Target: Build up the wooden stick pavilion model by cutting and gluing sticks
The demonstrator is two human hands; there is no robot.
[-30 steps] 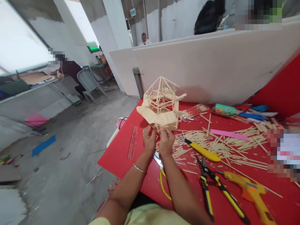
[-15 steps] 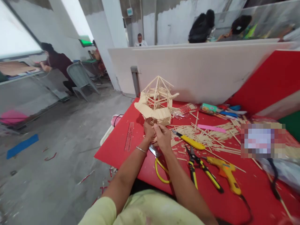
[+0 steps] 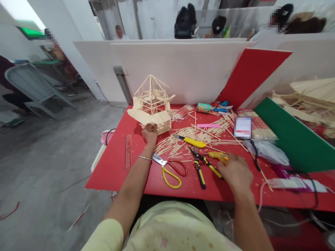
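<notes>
My left hand (image 3: 150, 134) is closed in a pinch at the front edge of a model house built of thin wooden sticks (image 3: 159, 119). Whatever its fingers hold is too small to make out. My right hand (image 3: 237, 174), a little blurred, is over the handle of a yellow glue gun (image 3: 216, 155), fingers curled round it; the gun's nozzle points left. Beside it lie black-and-yellow pliers (image 3: 199, 170). Scissors (image 3: 163, 162) with one red and one yellow handle rest between my forearms. Farther back is a yellow utility knife (image 3: 194, 142).
Loose sticks (image 3: 180, 141) are strewn over the red tabletop (image 3: 110, 167). A clear ruler (image 3: 128, 152) lies at left. A white board (image 3: 180, 76) stands behind; a green board (image 3: 295, 139) leans at right. A plastic bag (image 3: 272, 151) and a power strip (image 3: 290, 183) lie at right.
My hands were together in front of the stick model. The right one has moved away to the right onto the glue gun; the left stays by the model. The view has turned right.
</notes>
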